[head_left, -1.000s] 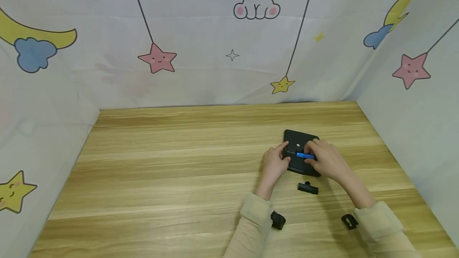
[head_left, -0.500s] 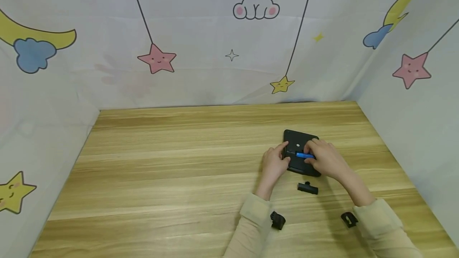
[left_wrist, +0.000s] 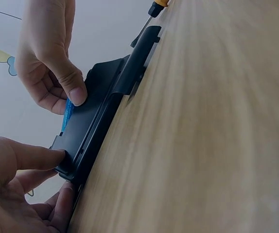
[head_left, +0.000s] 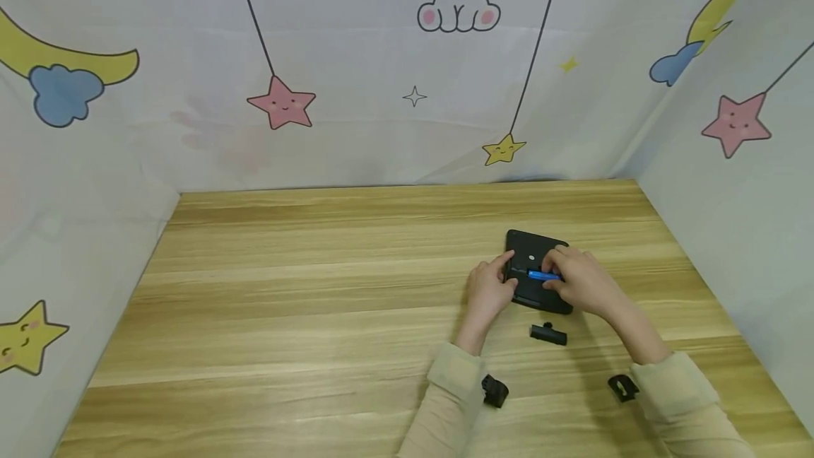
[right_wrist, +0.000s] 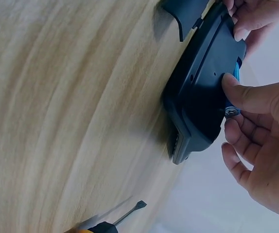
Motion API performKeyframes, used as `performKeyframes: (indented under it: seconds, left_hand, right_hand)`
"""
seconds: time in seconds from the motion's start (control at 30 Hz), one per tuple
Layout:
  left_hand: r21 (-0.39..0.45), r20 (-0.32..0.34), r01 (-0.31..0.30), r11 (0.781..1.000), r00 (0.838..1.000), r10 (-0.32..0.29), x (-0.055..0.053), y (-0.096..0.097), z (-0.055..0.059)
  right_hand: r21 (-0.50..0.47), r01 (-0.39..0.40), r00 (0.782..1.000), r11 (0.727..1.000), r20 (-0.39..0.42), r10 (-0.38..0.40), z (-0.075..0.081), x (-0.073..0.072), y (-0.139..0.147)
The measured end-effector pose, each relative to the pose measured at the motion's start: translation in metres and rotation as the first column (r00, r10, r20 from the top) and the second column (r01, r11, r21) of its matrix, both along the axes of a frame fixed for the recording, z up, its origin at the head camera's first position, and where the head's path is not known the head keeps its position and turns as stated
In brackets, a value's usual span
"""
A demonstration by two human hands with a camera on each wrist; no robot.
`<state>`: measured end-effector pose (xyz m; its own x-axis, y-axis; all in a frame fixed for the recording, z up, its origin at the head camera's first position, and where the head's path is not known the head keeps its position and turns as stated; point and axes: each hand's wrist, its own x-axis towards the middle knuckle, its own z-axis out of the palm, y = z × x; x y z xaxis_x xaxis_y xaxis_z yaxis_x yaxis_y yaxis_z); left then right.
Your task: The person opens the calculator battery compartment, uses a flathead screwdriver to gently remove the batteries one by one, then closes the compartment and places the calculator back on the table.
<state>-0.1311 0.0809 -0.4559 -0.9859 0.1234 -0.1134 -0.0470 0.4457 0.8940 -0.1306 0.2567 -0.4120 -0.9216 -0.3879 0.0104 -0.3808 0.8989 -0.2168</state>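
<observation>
A flat black device, like a desk calculator (head_left: 533,242), lies face down at the right of the table. My left hand (head_left: 491,290) grips its left end, thumb on top and other fingers at the lower edge in the left wrist view. A blue cylindrical battery (head_left: 542,275) sits at the slot in the middle of its back. My right hand (head_left: 581,283) pinches this battery between thumb and fingers; its metal end shows below the thumb in the right wrist view. Just in front of the device is a loose black, half-round battery cover (head_left: 548,334).
A screwdriver (right_wrist: 130,211) with a black-and-orange handle lies on the table in both wrist views. Small black objects (head_left: 494,391) sit beside the sleeve cuffs. White printed cloth walls (head_left: 356,147) enclose the wooden table (head_left: 286,302) at the back and sides.
The head view has shifted very slightly. Both hands, the battery and the device keep the same placement.
</observation>
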Motion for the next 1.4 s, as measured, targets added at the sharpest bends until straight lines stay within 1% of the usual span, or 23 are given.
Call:
performKeyframes:
  seconds: [0.2, 0.33, 0.7, 0.97, 1.07, 1.23, 1.4]
  left_hand:
    - [-0.002, 0.011, -0.007, 1.0, 1.0, 0.007, 0.0, 0.001, 0.001]
    - [0.005, 0.017, -0.01, 1.0, 1.0, 0.01, 0.001, 0.002, 0.001]
    - [0.02, 0.021, -0.007, 1.0, 1.0, 0.007, 0.001, 0.001, 0.0]
    - [0.014, 0.007, 0.002, 1.0, 1.0, -0.002, 0.001, 0.0, 0.001]
    - [0.018, 0.009, 0.002, 1.0, 1.0, -0.002, 0.002, 0.0, 0.001]
    - [0.023, 0.008, 0.002, 1.0, 1.0, -0.002, 0.002, 0.0, 0.001]
    - [0.021, -0.005, 0.009, 1.0, 1.0, -0.009, 0.002, -0.001, 0.001]
  right_hand:
    - [-0.006, -0.016, 1.0, 1.0, -0.009, 0.016, 0.001, 0.0, 0.003]
    - [-0.013, -0.012, 1.0, 1.0, -0.013, 0.012, 0.001, 0.002, 0.008]
    - [-0.045, -0.021, 0.998, 0.999, -0.054, 0.019, 0.0, 0.011, 0.014]
    - [-0.076, -0.03, 0.996, 0.997, -0.09, 0.024, -0.001, 0.018, 0.016]
    - [-0.087, -0.028, 0.996, 0.996, -0.091, 0.02, 0.0, 0.021, 0.017]
    - [-0.085, -0.016, 0.997, 0.996, -0.083, 0.008, 0.001, 0.026, 0.02]
    - [-0.083, -0.015, 0.994, 0.996, -0.111, 0.006, 0.001, 0.03, 0.023]
